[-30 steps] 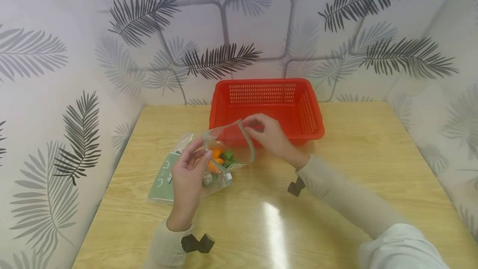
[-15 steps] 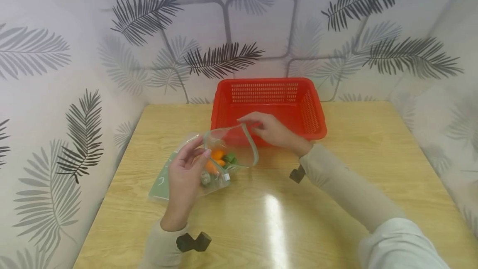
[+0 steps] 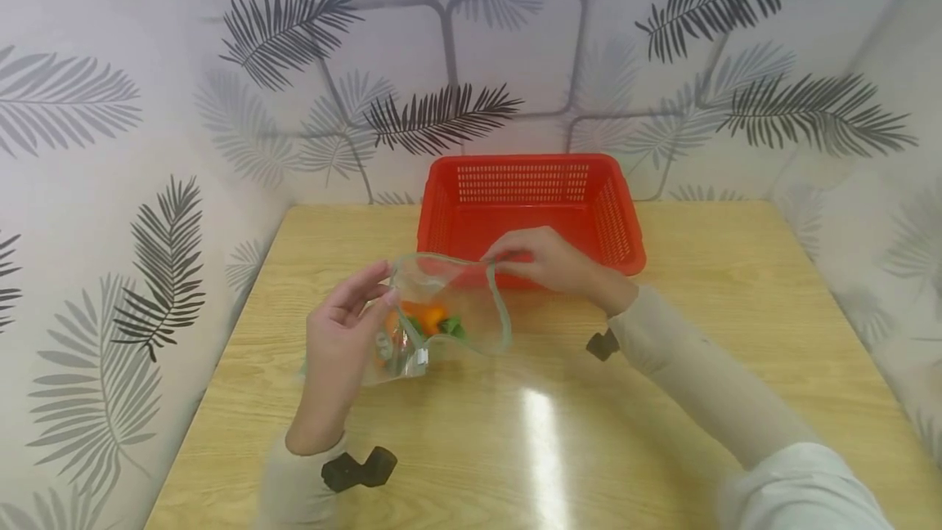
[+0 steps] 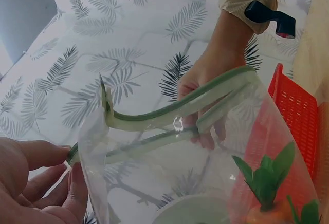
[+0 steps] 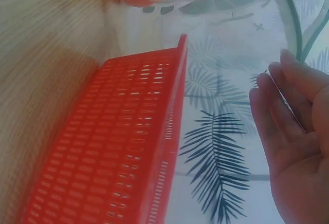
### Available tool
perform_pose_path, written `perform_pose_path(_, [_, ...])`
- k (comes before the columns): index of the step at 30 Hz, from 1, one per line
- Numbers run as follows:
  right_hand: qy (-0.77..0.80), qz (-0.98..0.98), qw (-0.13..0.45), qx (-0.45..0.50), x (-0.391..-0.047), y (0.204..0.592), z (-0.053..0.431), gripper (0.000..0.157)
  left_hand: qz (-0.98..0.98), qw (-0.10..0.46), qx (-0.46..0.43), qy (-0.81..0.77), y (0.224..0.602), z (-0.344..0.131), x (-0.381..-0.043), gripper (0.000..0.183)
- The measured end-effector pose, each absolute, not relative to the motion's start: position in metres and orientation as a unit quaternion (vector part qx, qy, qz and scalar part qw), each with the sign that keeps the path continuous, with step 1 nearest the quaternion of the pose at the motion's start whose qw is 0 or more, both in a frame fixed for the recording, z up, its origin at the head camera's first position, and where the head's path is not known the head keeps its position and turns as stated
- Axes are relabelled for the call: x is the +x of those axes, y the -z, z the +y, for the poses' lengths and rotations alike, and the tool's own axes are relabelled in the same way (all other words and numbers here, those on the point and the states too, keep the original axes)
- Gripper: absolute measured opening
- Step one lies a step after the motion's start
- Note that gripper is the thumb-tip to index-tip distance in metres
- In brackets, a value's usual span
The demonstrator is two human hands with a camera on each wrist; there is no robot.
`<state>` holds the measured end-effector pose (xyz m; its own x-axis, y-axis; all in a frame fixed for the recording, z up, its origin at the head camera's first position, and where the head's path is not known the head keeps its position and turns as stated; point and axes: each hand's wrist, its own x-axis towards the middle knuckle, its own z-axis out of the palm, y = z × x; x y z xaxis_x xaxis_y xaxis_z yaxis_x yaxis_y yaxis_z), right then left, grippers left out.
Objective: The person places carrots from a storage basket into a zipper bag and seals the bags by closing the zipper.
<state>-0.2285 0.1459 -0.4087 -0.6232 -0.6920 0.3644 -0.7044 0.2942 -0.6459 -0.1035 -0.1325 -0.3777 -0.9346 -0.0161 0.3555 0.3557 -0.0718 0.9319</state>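
Note:
A clear slider zip bag [image 3: 471,321] with a green-edged mouth is spread between both hands, its mouth open. My left hand [image 3: 342,342] pinches the near-left part of the rim between thumb and fingers, as the left wrist view also shows. At the far corner of the mouth, my right hand [image 3: 552,264] holds the rim with thumb and fingertips. Inside the bag, orange carrot-like pieces with green leaves [image 4: 270,175] lie toward the bottom. The white slider [image 3: 422,356] sits at the near end of the zip. My left hand hides part of the bag's lower end.
A red perforated plastic basket [image 3: 621,248] stands at the back of the wooden table [image 3: 662,432], just behind the bag and the right hand. A wall with a leaf pattern [image 3: 515,47] rises behind the table's far edge.
My left hand has moved left with its side of the bag, and my right hand slightly right, widening the mouth. The bag's green printed panel, visible before, is now mostly hidden.

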Motion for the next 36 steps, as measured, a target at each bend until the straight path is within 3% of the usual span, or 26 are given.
perform_pose_path(8, [-0.410,-0.788,0.078,0.452,-0.210,0.387,0.151,0.020,-0.673,0.117,-0.133,0.718,0.362,-0.140,-0.100,0.034])
perform_pose_path(20, [-0.457,-0.792,0.097,0.393,-0.171,0.335,0.148,0.014,-0.690,0.113,-0.133,0.702,0.348,-0.143,-0.097,0.033])
perform_pose_path(24, [-0.493,-0.779,0.119,0.369,-0.169,0.330,0.149,0.014,-0.682,0.121,-0.174,0.700,0.344,-0.146,-0.095,0.030])
perform_pose_path(28, [-0.518,-0.762,0.151,0.357,-0.169,0.326,0.152,0.015,-0.653,0.133,-0.276,0.692,0.342,-0.151,-0.092,0.032])
perform_pose_path(30, [-0.521,-0.762,0.167,0.347,-0.168,0.323,0.153,0.015,-0.623,0.127,-0.357,0.684,0.347,-0.153,-0.093,0.043])
perform_pose_path(33, [-0.522,-0.762,0.191,0.332,-0.165,0.317,0.154,0.013,-0.591,0.090,-0.462,0.655,0.354,-0.156,-0.092,0.077])
perform_pose_path(36, [-0.526,-0.765,0.203,0.311,-0.162,0.314,0.156,0.011,-0.596,0.046,-0.508,0.620,0.353,-0.154,-0.085,0.100])
